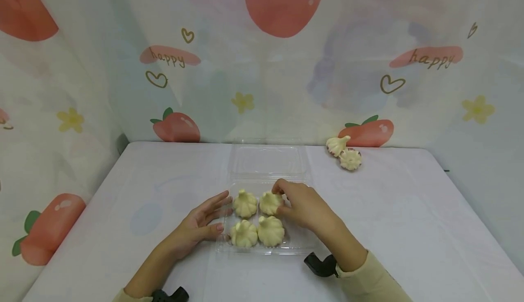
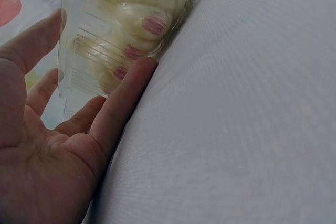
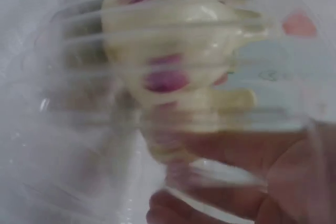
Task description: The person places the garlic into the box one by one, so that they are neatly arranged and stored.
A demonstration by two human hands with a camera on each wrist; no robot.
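Note:
A clear plastic box (image 1: 298, 244) lies on the table with its hinged lid (image 1: 268, 161) folded back. Several pale garlic bulbs stand in it in two rows, stems up: a back left one (image 1: 244, 204), a front left one (image 1: 243, 234) and a front right one (image 1: 270, 232). With thumb and fingers, my right hand (image 1: 303, 203) grips the back right garlic bulb (image 1: 268, 203). My left hand (image 1: 198, 224) rests against the box's left side, fingers extended along its wall. Through the ribbed wall, the left wrist view shows purple patches on the bulbs (image 2: 142, 17).
Two more garlic bulbs, one with its stem showing (image 1: 336, 145) and one beside it (image 1: 350, 160), lie at the table's back right. A white cloth (image 1: 389, 220) covers the table. A printed curtain (image 1: 266, 74) hangs behind the back edge. Black wrist mounts (image 1: 321, 265) sit near both sleeves.

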